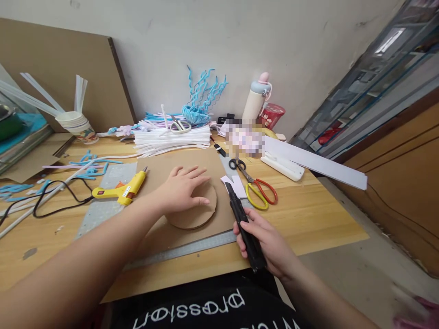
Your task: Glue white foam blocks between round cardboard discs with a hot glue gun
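My left hand lies flat with spread fingers on a round cardboard disc. Under the disc is a larger cardboard sheet, itself on a grey cutting mat. My right hand is wrapped round a black utility knife, its tip pointing away from me beside the sheet's right edge. Just beyond the tip are pieces of white paper. Close by on the right lie scissors with red and yellow handles.
A yellow glue gun with a black cord lies left. White pipe cleaners are piled at the back, before a blue pipe-cleaner piece. Paper cups, a bottle and a white stapler-like object stand or lie around.
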Demonstrator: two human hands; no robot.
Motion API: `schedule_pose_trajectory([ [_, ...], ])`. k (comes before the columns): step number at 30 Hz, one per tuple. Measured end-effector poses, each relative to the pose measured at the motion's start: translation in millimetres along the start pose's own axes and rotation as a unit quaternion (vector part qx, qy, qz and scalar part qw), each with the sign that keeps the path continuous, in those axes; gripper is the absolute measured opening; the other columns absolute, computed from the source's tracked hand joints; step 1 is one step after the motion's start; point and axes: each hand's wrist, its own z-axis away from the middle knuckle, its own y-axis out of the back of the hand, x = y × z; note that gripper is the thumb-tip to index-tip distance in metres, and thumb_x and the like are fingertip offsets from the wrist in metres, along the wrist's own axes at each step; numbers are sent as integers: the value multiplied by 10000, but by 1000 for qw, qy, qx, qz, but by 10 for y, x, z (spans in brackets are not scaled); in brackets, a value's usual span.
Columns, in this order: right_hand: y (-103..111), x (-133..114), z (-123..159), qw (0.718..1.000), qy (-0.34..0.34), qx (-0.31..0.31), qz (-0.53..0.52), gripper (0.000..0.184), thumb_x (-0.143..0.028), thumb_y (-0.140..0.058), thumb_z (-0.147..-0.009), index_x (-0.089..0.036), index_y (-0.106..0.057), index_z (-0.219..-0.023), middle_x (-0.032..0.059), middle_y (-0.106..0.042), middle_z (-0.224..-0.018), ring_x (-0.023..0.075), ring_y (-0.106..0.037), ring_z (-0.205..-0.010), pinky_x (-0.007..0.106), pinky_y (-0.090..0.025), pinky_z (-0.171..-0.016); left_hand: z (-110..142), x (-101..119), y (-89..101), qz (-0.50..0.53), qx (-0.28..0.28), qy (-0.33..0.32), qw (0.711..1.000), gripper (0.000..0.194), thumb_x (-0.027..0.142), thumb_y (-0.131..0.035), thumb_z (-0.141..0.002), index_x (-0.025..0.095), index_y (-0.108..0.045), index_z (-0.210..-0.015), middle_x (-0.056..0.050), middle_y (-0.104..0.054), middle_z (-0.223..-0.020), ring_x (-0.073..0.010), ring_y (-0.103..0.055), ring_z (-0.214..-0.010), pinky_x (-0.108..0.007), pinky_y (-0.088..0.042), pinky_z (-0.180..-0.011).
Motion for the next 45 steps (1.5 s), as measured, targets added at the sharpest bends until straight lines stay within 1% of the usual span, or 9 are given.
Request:
schedule_pose_trajectory([
  [4,-18,31,-9,1000,11,7,5,407,-326,-603,-862,-241,-411,-1211,-31,-575,-854,81,-507,-545,218,-442,-452,-160,-41,48,-37,-50,-62,996,791,755,-583,-730,336,-469,-1392,-69,-548,-1406,-325,-410,-1357,-604,10,-1161],
  [7,40,40,-10,998,35,21,43,561,-350,-583,-877,-245,-335,-1369,1,-569,-944,88,-501,-589,236,-450,-481,-12,33,22,-131,-1,30,991,738,777,-487,-774,204,-628,-1218,-133,-703,-1089,-324,-606,-1102,-566,-163,-1141],
  [11,116,-23,7,981,35,14,190,624,-392,-452,-955,-278,-218,-1522,74,-576,-1122,108,-510,-653,286,-485,-567,335,170,-77,-241,42,147,958,743,768,-334,-844,122,-698,-798,-152,-692,-701,-303,-661,-718,-536,-371,-1000],
  [14,92,-119,5,922,85,-39,375,545,-392,-380,-990,-316,-278,-1520,98,-512,-1350,178,-589,-938,392,-518,-827,522,232,-167,-245,117,151,951,665,693,-421,-864,101,-680,-1020,-189,-714,-935,-345,-663,-860,-581,-376,-989],
  [16,40,-175,-13,873,126,-73,465,518,-348,-362,-999,-312,-309,-1512,79,-491,-1398,210,-524,-1177,437,-432,-1019,593,235,-228,-196,157,77,965,497,536,-489,-907,144,-618,-1184,-160,-670,-1174,-319,-632,-1032,-515,-408,-995],
  [18,-18,-212,-38,846,132,-89,509,512,-302,-333,-1003,-297,-307,-1514,78,-513,-1360,207,-490,-1240,440,-389,-1076,637,214,-290,-131,168,-15,977,317,359,-484,-949,203,-606,-1195,-81,-653,-1243,-238,-617,-1089,-406,-437,-983],
  [21,-76,-236,-73,835,110,-87,532,509,-279,-293,-1005,-294,-305,-1514,92,-482,-1342,198,-526,-1198,417,-438,-1038,681,169,-370,-75,177,-64,979,271,267,-474,-958,224,-602,-1193,-31,-657,-1252,-183,-614,-1102,-362,-422,-1003],
  [34,-17,-256,-107,819,63,-129,556,516,-302,-256,-1012,-347,-252,-1526,75,-443,-1373,181,-533,-1212,328,-495,-975,685,219,-416,8,208,-3,978,249,281,-485,-964,281,-636,-1162,50,-685,-1225,-115,-634,-1102,-308,-171,-1169],
  [45,-50,-280,-126,798,71,-135,582,548,-208,-286,-968,-281,-331,-1509,123,-522,-1311,187,-648,-892,372,-550,-835,701,136,-420,-66,156,-44,985,370,241,-508,-933,263,-560,-1299,13,-641,-1303,-154,-617,-1130,-355,-146,-1172],
])
